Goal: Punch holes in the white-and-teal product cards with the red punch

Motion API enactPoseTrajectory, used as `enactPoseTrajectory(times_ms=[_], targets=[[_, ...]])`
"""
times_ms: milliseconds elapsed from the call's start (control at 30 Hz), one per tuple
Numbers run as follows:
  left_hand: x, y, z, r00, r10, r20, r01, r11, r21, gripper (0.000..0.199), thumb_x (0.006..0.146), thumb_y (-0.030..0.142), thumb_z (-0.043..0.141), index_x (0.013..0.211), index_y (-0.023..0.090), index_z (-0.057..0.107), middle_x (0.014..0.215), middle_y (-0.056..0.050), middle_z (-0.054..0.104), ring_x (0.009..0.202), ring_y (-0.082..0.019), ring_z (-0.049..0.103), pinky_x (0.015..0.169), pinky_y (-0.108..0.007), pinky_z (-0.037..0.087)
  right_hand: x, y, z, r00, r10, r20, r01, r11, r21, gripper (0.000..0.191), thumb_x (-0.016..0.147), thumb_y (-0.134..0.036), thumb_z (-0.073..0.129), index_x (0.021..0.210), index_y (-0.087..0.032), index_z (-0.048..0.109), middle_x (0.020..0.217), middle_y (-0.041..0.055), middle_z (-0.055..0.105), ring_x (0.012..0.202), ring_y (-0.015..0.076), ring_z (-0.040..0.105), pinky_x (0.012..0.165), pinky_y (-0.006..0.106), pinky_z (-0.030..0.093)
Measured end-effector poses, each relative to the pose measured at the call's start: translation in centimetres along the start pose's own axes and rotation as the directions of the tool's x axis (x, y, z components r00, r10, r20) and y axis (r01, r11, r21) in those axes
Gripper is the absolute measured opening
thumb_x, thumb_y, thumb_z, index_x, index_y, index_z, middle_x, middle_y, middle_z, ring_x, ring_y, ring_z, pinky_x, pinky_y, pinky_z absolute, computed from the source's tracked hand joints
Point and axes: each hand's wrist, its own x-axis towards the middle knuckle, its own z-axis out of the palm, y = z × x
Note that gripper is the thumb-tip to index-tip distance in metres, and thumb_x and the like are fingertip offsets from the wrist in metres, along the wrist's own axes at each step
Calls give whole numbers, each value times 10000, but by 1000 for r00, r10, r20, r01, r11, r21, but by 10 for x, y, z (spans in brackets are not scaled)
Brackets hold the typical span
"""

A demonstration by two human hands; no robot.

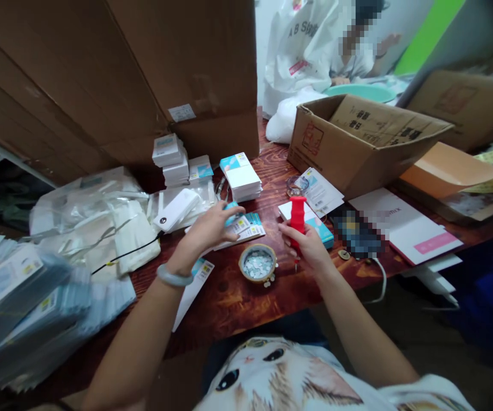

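Observation:
My right hand (pixel 304 242) is closed around a red-handled tool (pixel 298 212) with a thin metal tip pointing down, just right of a small round bowl (pixel 243 269). Many small pale discs (pixel 258 264) fill the bowl, and a few lie against its right side. My left hand (pixel 210 228) hovers over blue-and-white printed cards (pixel 246 226), its thumb and fingers spread apart. A bit of blue shows behind its fingertips; whether they touch it is unclear. Another printed card (pixel 193 294) lies under my left wrist.
Stacked small white boxes (pixel 169 157) and a card pile (pixel 242 180) stand behind. Plastic packets (pixel 36 285) crowd the left. To the right are an open carton (pixel 336 151), a phone (pixel 355 234) with a cable and a white booklet (pixel 404 222). Another person sits across the table.

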Motion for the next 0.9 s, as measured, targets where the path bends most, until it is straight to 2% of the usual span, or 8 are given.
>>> enactPoseTrajectory(times_ms=[100, 200, 267, 367, 433, 533, 733, 900], targets=[[29, 4, 14, 990, 65, 123, -92, 967, 237, 674, 757, 284, 736, 1402, 344, 551, 1364, -127, 521, 1211, -364, 560, 1016, -514, 432, -2, 2, -2, 1000, -17, -14, 17, 1000, 2, 510, 627, -458, 871, 869, -181, 518, 509, -94, 460, 332, 28, 332, 313, 148, 198], [28, 4, 24, 992, 47, 118, -79, 956, 282, 923, 719, 395, 818, 1524, 383, 366, 1522, -159, 421, 1403, -432, 383, 1110, -667, 247, -4, 1, -6, 999, -24, -23, 23, 999, -26, 505, 622, -462, 874, 857, -183, 525, 502, -88, 459, 336, 34, 333, 311, 152, 198], [6, -1, 23, 999, 7, 51, -19, 975, 223, 1016, 701, 513, 819, 1556, 345, 296, 1569, -170, 372, 1442, -423, 332, 1126, -649, 239, -5, 1, -10, 998, -60, -32, 58, 997, -50, 488, 623, -473, 872, 819, -176, 539, 489, -81, 445, 344, 38, 327, 310, 159, 202], [-46, -17, 17, 990, -127, -54, 132, 984, 122, 691, 825, 591, 666, 1398, 238, 508, 1423, -135, 546, 1288, -333, 530, 1060, -455, 403, -6, 5, -15, 984, -166, -56, 161, 983, -86, 457, 658, -518, 841, 745, -167, 562, 482, -68, 425, 366, 48, 338, 320, 178, 232], [-85, -28, 19, 952, -300, -54, 305, 944, 124, 639, 812, 611, 657, 1285, 191, 565, 1312, -153, 601, 1194, -346, 587, 984, -434, 451, -4, 12, -17, 961, -265, -77, 251, 956, -153, 439, 695, -528, 817, 714, -165, 569, 491, -53, 441, 387, 58, 362, 343, 194, 268], [-127, -37, 32, 868, -497, -3, 495, 864, 96, 816, 681, 558, 780, 1344, 179, 494, 1292, -189, 592, 1157, -383, 605, 939, -461, 473, 1, 26, -18, 922, -379, -79, 342, 893, -292, 418, 738, -506, 796, 684, -166, 559, 506, -37, 469, 421, 68, 382, 389, 215, 300], [-145, -44, 47, 860, -495, -124, 487, 869, -86, 516, 728, 439, 736, 1157, 228, 544, 1213, -120, 655, 1133, -332, 617, 955, -451, 473, 10, 45, -18, 903, -421, -88, 352, 840, -412, 427, 756, -525, 777, 686, -173, 545, 523, -35, 458, 448, 84, 379, 411, 242, 309], [-149, -59, 37, 846, -511, -153, 460, 844, -276, 657, 624, 537, 817, 1141, 228, 556, 1205, -110, 661, 1120, -328, 635, 972, -467, 492, 11, 47, -21, 899, -428, -95, 362, 848, -387, 379, 775, -484, 776, 714, -172, 571, 514, -35, 465, 429, 87, 377, 398, 251, 298]])
